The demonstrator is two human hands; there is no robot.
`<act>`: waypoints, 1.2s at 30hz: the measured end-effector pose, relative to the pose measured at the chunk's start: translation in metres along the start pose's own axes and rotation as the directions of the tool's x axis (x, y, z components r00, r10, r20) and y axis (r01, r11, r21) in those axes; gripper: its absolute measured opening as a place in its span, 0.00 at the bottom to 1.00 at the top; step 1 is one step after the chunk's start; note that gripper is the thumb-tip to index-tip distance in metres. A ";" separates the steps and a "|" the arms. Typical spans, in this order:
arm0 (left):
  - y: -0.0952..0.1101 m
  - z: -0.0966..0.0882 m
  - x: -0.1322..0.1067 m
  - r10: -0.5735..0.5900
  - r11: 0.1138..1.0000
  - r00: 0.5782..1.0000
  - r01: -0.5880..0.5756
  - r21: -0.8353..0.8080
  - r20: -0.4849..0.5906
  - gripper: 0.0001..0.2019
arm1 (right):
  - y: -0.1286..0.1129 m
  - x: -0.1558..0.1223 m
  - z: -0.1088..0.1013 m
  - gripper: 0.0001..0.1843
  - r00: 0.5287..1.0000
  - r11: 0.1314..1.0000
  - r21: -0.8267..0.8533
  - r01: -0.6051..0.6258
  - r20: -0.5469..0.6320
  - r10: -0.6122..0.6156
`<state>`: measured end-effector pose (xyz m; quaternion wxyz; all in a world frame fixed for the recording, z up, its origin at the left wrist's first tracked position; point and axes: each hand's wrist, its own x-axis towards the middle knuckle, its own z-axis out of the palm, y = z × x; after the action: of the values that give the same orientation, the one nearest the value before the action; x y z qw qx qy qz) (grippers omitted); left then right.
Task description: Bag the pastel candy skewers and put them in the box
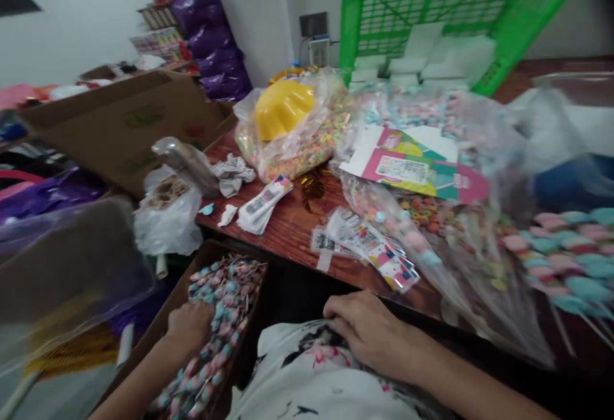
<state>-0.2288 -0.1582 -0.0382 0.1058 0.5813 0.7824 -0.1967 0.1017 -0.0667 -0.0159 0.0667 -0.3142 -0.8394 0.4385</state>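
My left hand (190, 325) reaches down into a brown cardboard box (261, 286) full of pink, blue and white marshmallow skewers (228, 305). Its fingers are hidden among the sweets, so what they grip does not show. Over my lap, just short of the table edge, my right hand (367, 330) rests with loosely bent fingers slightly apart and nothing visible in them. Beyond it on the wooden table (283, 241) lie printed plastic packets (369, 244) and a stack of labels (263, 202). More marshmallow skewers (575, 254) lie at the right edge.
At the back stand a yellow fluted bowl (283, 110) on a bag of ring-shaped sweets (307, 158) and a tilted green basket (352, 30). Printed cards (407, 167) lie on clear candy bags. Left are an open carton (129, 126) and a white plastic bag (167, 231).
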 end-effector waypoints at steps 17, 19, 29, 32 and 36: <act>0.274 -0.093 0.077 0.944 0.253 0.155 -0.907 0.336 -0.291 0.12 | 0.031 -0.151 -0.048 0.10 0.615 0.921 -0.066 -0.383 -0.762 0.201; 0.270 -0.087 0.084 0.930 0.282 0.171 -0.899 0.334 -0.326 0.13 | 0.050 -0.181 -0.062 0.07 0.427 0.851 -0.123 -0.510 -0.895 0.126; 0.265 -0.093 0.078 0.898 0.325 0.221 -0.916 0.235 -0.381 0.18 | 0.098 -0.202 -0.144 0.13 0.210 0.135 -0.187 -0.973 -0.961 0.181; 0.267 -0.088 0.078 0.894 0.339 0.212 -0.896 0.287 -0.395 0.13 | 0.101 -0.193 -0.157 0.17 0.146 0.041 -0.141 -0.989 -0.902 0.406; 0.265 -0.082 0.079 0.869 0.336 0.193 -0.906 0.256 -0.456 0.14 | 0.107 -0.196 -0.163 0.19 0.101 0.030 -0.098 -0.995 -0.890 0.444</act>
<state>0.0046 0.0116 -0.0447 0.0041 0.9478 0.3049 0.0931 0.3703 -0.0234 0.0315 -0.0417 -0.8572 -0.4970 -0.1281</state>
